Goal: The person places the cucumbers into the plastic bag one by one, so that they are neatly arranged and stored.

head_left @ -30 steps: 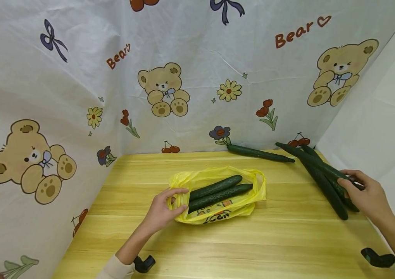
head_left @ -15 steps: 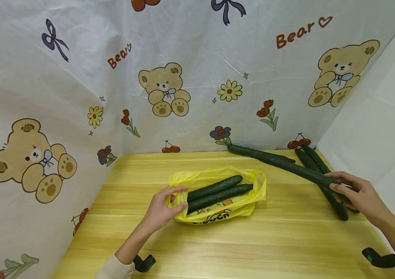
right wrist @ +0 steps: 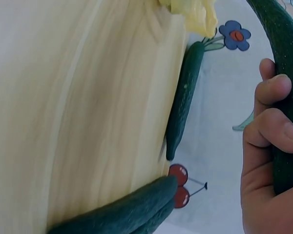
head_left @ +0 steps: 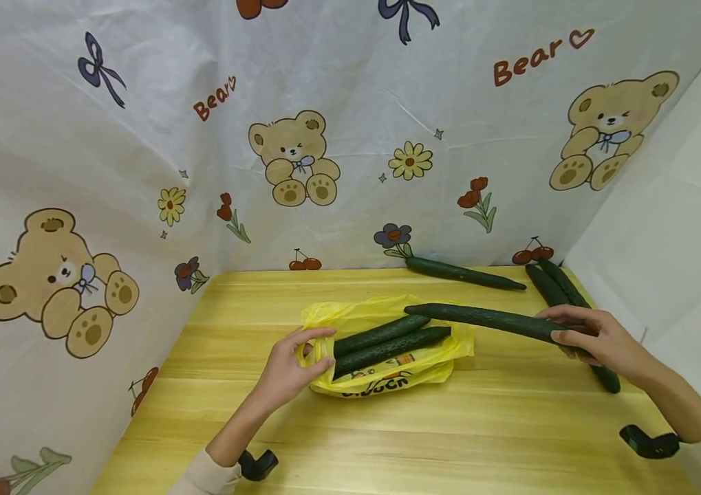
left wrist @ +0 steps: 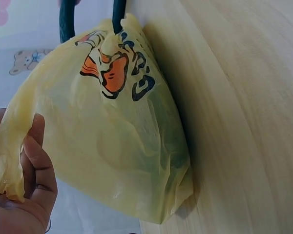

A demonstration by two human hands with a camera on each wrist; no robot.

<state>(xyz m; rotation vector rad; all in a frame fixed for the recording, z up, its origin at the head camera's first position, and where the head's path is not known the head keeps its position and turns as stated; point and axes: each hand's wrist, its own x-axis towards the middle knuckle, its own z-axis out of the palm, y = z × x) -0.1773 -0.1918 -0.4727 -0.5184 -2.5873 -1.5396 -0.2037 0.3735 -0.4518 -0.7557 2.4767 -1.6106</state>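
My right hand (head_left: 598, 342) grips a long dark green cucumber (head_left: 486, 317) near its right end. The cucumber points left, and its far tip overlaps the back rim of a yellow plastic bag (head_left: 430, 375) in the head view. Fingers curl round that same cucumber (right wrist: 288, 53) in the right wrist view. At the bag's left end my left hand (head_left: 291, 371) pinches the rim and holds the mouth wide. Two cucumbers (head_left: 396, 347) lie side by side inside the bag. The left wrist view shows a fold of the bag (left wrist: 12, 146) between thumb and fingers.
One cucumber (head_left: 464, 273) lies along the table's back edge. Two more cucumbers (head_left: 548, 285) lie together at the back right, partly behind my right hand. A wooden table (head_left: 387, 440) carries everything, with printed cloth (head_left: 350, 234) walls at the back and sides.
My right hand has lifted a cucumber off the pile at the right and carried it left towards the bag. My left hand has stayed on the bag's rim.
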